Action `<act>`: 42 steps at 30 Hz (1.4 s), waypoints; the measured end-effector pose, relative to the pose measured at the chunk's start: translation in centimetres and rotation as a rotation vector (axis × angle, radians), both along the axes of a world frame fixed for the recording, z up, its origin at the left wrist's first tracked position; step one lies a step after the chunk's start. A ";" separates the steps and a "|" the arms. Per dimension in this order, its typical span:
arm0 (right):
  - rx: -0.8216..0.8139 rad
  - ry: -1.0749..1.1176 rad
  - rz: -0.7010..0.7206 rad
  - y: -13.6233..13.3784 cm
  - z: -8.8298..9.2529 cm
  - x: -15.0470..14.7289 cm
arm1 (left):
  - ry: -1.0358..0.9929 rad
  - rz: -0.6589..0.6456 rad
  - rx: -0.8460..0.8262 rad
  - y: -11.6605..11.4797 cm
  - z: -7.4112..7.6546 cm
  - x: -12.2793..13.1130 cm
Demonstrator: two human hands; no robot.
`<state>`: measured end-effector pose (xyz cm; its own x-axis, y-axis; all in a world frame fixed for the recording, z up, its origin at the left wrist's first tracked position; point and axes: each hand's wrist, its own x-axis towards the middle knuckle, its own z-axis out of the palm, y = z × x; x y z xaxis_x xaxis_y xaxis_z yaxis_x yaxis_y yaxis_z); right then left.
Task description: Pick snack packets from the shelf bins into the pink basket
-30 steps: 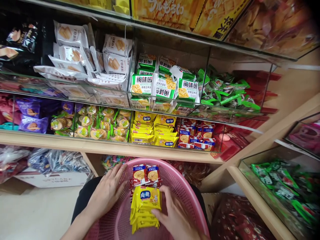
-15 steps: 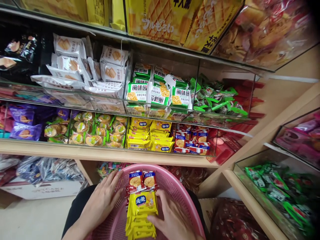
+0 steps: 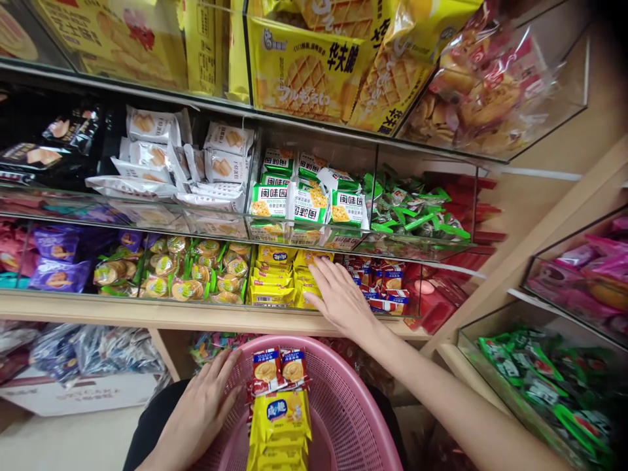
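A pink plastic basket (image 3: 363, 405) stands between my knees. Inside it lie yellow snack packets (image 3: 280, 418) in a row, with red-and-blue cookie packets (image 3: 279, 367) behind them. My left hand (image 3: 209, 399) rests at the basket's left side, fingers stretched out and holding nothing. Up at the lowest shelf row, my right hand (image 3: 338, 294) reaches over the yellow packets in the bin (image 3: 272, 281), fingers extended and apart. It covers part of the right-hand yellow stack; whether the fingertips touch it I cannot tell.
Clear-fronted bins hold red-and-blue packets (image 3: 392, 275), round biscuits in green wrappers (image 3: 186, 268), green-and-white packets (image 3: 308, 199) and large waffle bags (image 3: 304, 72). A side bin (image 3: 544, 386) stands at the right. Under the shelf sits a white box (image 3: 83, 389).
My right hand has left the yellow packets in the basket and moved up and forward to the shelf bin. My left hand stays by the basket. The view has tilted up slightly.
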<state>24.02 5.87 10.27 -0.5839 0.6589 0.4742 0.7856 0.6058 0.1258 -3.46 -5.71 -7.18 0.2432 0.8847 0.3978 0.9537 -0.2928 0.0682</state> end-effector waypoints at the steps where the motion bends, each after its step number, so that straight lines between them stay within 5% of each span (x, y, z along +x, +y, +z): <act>1: -0.001 -0.013 -0.013 0.7 0.0 -0.4 | 0.005 -0.003 0.000 0.0 -0.1 -0.1; 13: 0.032 -0.040 -0.141 3.5 0.2 -1.3 | 0.021 -0.002 0.027 0.1 0.1 0.1; 26: 0.301 -0.123 -0.105 3.2 -0.1 -0.9 | 0.062 -0.006 0.049 0.0 0.3 0.2; 42: 0.314 -0.212 -0.093 2.8 0.4 -0.8 | 0.061 -0.005 0.037 0.1 0.0 0.1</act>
